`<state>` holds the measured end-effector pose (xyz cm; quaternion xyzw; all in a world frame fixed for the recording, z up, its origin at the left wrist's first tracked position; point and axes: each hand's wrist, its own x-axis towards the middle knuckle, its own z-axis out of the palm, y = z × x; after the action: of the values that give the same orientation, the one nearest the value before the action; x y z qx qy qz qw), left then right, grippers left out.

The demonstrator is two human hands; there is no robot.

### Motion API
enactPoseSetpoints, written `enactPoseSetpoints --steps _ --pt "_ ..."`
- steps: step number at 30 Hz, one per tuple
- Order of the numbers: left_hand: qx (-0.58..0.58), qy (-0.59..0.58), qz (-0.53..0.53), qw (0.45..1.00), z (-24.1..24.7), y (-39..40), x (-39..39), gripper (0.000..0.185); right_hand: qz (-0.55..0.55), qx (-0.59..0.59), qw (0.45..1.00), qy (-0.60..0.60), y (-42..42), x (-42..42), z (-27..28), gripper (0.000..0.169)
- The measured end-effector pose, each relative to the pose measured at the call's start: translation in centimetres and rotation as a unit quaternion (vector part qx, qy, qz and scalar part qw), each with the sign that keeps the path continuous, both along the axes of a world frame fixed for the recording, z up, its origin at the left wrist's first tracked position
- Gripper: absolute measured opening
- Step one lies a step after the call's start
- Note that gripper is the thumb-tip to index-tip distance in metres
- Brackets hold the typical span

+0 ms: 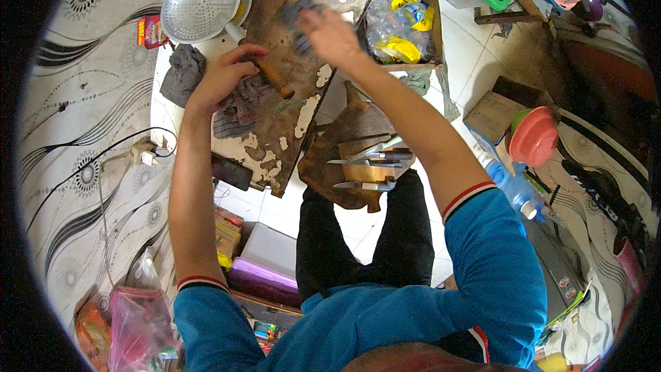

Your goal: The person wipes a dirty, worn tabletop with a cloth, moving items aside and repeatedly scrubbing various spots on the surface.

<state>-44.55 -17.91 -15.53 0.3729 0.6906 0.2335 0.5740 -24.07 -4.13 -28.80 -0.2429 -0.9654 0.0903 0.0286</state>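
Observation:
My left hand [224, 78] has its fingers across the wooden handle [276, 80] of a perforated metal strainer [201, 2]. The strainer's round bowl overlaps another round vessel, mostly hidden beneath it. Farther up the worn tabletop [289, 108], my right hand [330, 36] presses on a dark grey cloth [299, 10]; the fingers are blurred. A crumpled dark cloth [183, 75] lies left of my left wrist. Another dark, wrinkled cloth [235, 113] spreads under the strainer handle. Several knives [366, 185] rest on a brown wooden stool [330, 165] between the table and my knees.
A crate of plastic bottles [400, 26] stands right of the table. A dark phone [231, 171] lies at the table's near left edge. At right are a cardboard box [490, 113], a coral basin [534, 137] and a water bottle [516, 191]. A lidded purple bin [266, 274] sits lower left.

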Motion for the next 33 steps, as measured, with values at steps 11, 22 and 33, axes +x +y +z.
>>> enactPoseSetpoints --steps 11,22,33 --pt "0.042 0.027 0.000 0.999 1.5 0.1 1.1 0.037 -0.270 -0.053 0.947 0.165 3.1 21.3 -2.4 0.048" --pt "0.021 0.006 -0.023 1.000 0.5 -0.6 -0.3 0.039 0.112 -0.116 0.964 0.210 -21.0 -3.5 -0.1 0.042" --pt "0.071 -0.043 -0.006 0.997 -1.7 -2.0 -1.2 0.039 -0.100 0.033 0.992 0.070 -5.6 1.4 -0.8 0.057"
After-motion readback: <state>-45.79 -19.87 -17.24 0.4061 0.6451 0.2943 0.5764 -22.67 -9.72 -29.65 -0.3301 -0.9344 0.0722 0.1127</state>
